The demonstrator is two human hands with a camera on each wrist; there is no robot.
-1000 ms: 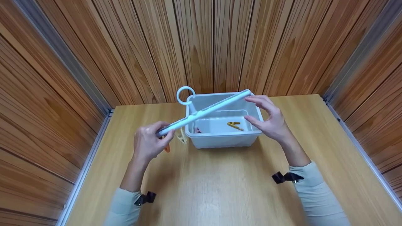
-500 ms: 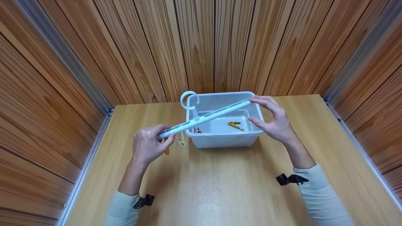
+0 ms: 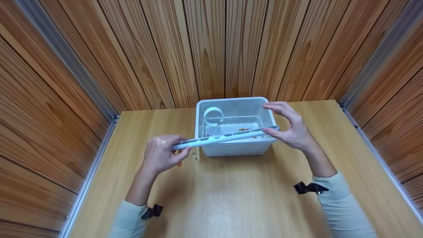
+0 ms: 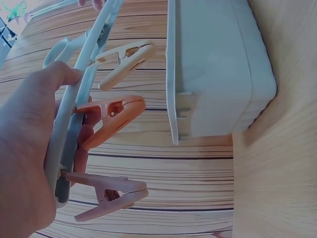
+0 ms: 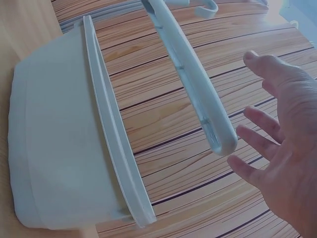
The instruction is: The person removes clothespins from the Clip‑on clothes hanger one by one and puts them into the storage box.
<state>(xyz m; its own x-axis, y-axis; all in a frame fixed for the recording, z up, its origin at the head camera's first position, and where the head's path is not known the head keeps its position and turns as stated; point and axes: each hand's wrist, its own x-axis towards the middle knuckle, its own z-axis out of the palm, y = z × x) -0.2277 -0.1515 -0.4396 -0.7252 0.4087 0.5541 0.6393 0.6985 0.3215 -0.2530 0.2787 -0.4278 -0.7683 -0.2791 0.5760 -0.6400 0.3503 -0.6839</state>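
A light-blue clip hanger (image 3: 228, 137) with a round hook (image 3: 214, 116) spans the space in front of and over the bin in the head view. My left hand (image 3: 162, 153) grips its left end, thumb on the near side of the bar. Below the bar hang a cream clip (image 4: 126, 62), an orange clip (image 4: 116, 116) and a pink clip (image 4: 111, 192) in the left wrist view. My right hand (image 3: 288, 127) is at the bar's right end, its fingers spread and relaxed. The right wrist view shows these fingers (image 5: 265, 139) beside the bar's bare end.
A white plastic bin (image 3: 236, 149) stands on the wooden table (image 3: 214, 198), close to the back wall of wood panels (image 3: 211, 49). Inside it lies a yellow clip (image 3: 244, 129), partly covered by the bar. Panelled side walls enclose the table left and right.
The hanger's right end has swung down toward me, and its hook has tipped lower, over the bin. My right hand has shifted slightly right, while the left keeps its grip.
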